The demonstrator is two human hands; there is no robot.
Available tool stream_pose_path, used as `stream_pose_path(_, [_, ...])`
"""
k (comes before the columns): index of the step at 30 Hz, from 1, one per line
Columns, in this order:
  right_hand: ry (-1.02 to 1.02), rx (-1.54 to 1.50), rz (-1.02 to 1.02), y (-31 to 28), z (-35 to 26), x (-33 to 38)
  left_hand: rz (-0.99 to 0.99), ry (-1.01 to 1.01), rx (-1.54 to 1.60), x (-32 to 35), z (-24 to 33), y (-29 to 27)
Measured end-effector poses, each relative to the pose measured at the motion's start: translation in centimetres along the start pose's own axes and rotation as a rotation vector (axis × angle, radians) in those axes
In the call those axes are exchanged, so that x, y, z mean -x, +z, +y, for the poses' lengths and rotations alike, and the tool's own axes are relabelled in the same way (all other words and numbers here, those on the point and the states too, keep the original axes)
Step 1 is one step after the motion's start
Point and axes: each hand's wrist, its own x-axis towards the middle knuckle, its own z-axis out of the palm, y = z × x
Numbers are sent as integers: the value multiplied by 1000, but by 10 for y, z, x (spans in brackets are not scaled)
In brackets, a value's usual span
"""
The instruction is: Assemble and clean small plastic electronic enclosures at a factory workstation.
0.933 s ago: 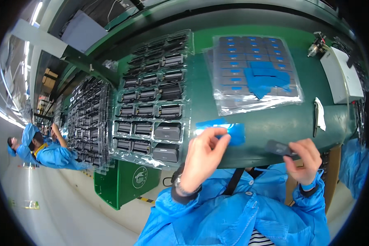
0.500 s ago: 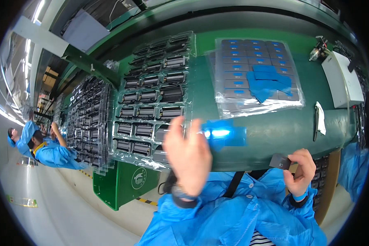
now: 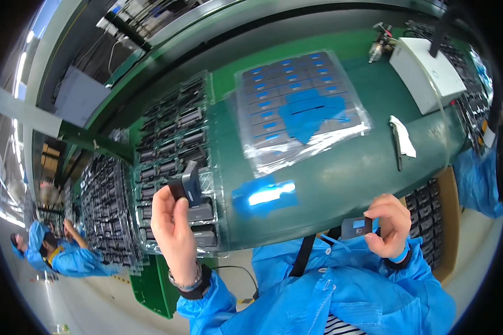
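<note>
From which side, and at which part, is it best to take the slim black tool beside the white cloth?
Probably pinch the black tool across its narrow shaft at the near end, coming from above and its left. It lies lengthwise away from the person; the white cloth covers its right side, while the near end sticks out bare on the green surface.

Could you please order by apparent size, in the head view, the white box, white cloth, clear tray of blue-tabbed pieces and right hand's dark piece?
Clear tray
White box
White cloth and dark piece: too alike to rank
</note>
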Motion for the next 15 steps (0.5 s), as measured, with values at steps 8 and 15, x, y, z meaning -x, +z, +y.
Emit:
stream_pose_path(8, [-58, -228, 133, -25, -12, 6, -645, -571, 942, 50, 37, 124])
stream_pose_path(15, [-63, -160, 335, -75, -19, 57, -1025, -29, 274, 80, 74, 231])
